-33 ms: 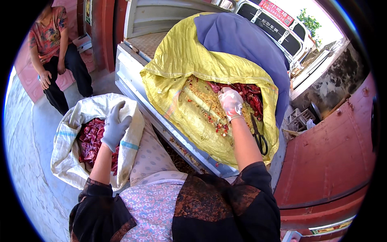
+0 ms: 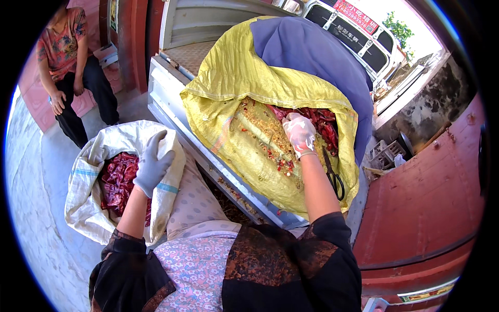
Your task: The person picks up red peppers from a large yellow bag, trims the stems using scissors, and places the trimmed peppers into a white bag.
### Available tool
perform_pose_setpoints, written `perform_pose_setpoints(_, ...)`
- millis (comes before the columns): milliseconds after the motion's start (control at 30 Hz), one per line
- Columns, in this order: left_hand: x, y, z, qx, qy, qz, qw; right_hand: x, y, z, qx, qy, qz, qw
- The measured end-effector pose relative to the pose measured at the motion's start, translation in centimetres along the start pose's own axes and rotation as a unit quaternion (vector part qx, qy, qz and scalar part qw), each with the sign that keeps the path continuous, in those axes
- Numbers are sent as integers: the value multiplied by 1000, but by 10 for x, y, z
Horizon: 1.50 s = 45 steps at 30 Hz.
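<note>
My left hand [image 2: 154, 162], in a grey glove, hovers at the right inner side of a white woven sack [image 2: 83, 208]. Its fingers are apart, and I see nothing in them. Dark red dried chili peppers [image 2: 118, 182] lie inside that sack. My right hand [image 2: 300, 132], in a thin white glove, has its fingers curled at the mouth of a yellow woven sack [image 2: 234, 73], beside more dried red chilies [image 2: 326, 127]. Its fingertips are partly hidden, so what it grips is unclear. Black-handled scissors [image 2: 335, 179] lie right of my right wrist.
Yellow seeds and chili bits [image 2: 265, 138] are scattered on the yellow sack. It rests on a metal truck bed [image 2: 176, 109], with a purple cloth [image 2: 317, 47] behind. A seated person [image 2: 67, 62] is at the far left. A red metal panel [image 2: 416, 203] stands at right.
My left hand has shifted very slightly to the right. My right hand has moved a few pixels to the right, still beside the chilies.
</note>
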State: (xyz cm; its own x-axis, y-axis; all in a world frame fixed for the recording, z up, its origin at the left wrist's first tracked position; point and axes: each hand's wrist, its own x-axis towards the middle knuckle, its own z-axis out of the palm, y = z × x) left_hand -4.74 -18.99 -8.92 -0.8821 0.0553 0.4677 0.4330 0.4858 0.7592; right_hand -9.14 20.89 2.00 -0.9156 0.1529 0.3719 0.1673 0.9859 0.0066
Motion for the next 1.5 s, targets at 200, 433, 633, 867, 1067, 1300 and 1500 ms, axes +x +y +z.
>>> perform_pose_setpoints(200,10,132,30,34,-47,170,984,-59,-12,-60,172,8,-149,974)
perform_pose_setpoints(433,19,171,70,-74,-181,236,952,-114,-51,-108,198,45,-216,955)
perform_pose_setpoints(633,17,171,88,-223,-225,181,931,-129,-51,-94,332,137,-186,915)
perform_pose_setpoints(867,11,174,94,-303,-237,99,918,-133,-53,-79,427,135,-201,871)
perform_pose_setpoints(1067,10,180,94,-276,-200,155,927,-139,-59,-78,370,203,-160,892)
perform_pose_setpoints(1300,4,178,109,-359,-203,67,909,-139,-68,-66,758,33,136,638)
perform_pose_setpoints(1500,1,169,127,-449,-188,26,873,-140,-76,-63,821,42,139,552)
